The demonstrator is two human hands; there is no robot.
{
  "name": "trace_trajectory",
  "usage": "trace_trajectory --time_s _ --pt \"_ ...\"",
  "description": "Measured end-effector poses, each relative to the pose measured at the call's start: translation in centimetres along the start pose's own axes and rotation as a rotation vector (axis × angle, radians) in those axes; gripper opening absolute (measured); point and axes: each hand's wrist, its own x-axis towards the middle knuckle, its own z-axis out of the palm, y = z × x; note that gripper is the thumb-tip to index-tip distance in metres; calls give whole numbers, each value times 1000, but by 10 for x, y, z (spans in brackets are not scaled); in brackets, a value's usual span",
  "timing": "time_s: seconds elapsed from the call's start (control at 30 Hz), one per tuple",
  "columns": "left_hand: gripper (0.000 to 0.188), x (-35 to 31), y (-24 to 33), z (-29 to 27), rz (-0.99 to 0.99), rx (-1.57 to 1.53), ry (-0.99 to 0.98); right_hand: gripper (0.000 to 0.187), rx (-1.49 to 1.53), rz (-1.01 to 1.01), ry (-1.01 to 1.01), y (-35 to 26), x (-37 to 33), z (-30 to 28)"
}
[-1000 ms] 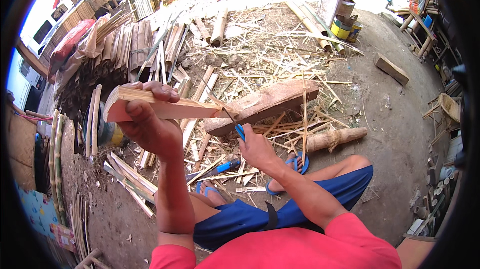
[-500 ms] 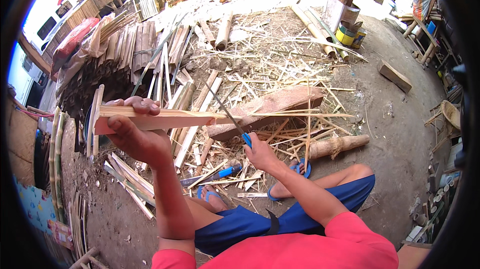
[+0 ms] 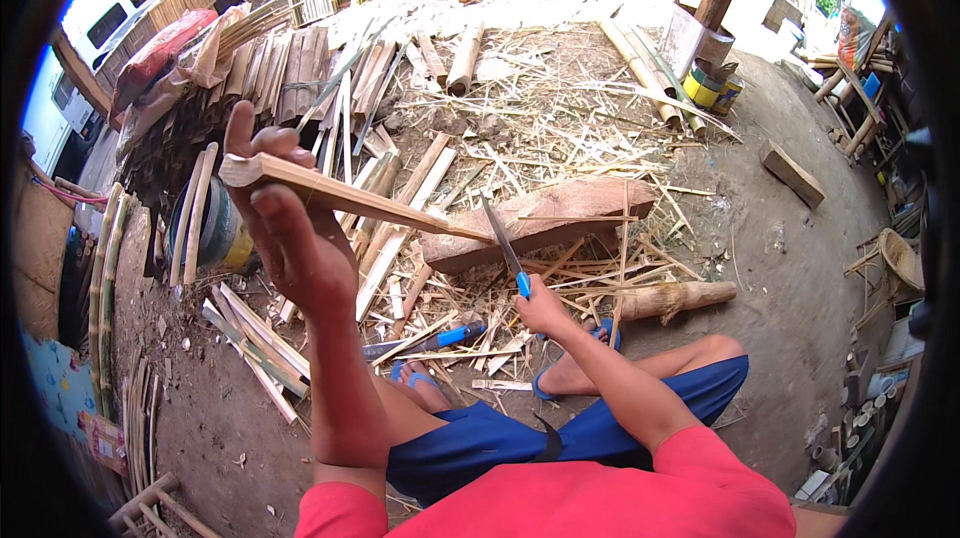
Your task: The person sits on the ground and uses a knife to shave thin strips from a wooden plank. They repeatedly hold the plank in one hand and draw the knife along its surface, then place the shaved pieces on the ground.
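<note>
My left hand [image 3: 305,238] is raised at the left with a long split bamboo strip [image 3: 355,198] between thumb and fingers; one or more fingers stick up off it. The strip slants down to the right, its far end over the thick wooden block [image 3: 570,208]. Whether that end touches the block I cannot tell. In my right hand [image 3: 545,308] is the blue handle of a long knife [image 3: 507,250]. Its blade points up and away, close beside the strip's far end and in front of the block.
A second blue-handled blade [image 3: 450,336] lies among shavings by my sandalled feet. Beyond my right foot rests a bamboo log [image 3: 680,299]. Split strips [image 3: 255,343] lie at the left, near a bucket [image 3: 222,228]. Stacked slats [image 3: 270,73] stand farther back.
The strip has turned and tilted, its far end shifting right and lower. Fingers of my left hand have lifted. My right hand has moved a little right, and the knife points more steeply away.
</note>
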Motion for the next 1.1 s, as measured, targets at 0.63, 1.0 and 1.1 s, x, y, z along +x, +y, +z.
trace_trajectory --time_s 0.63,1.0,1.1 --pt "38 -22 -4 37 73 34 76 26 218 -766 264 -175 -159 -137" --pt "45 -25 -7 34 96 -5 81 30 179 -618 169 -154 -124 -111" --pt "43 -20 -8 33 138 26 76 29 177 -539 117 -153 -133 -110"
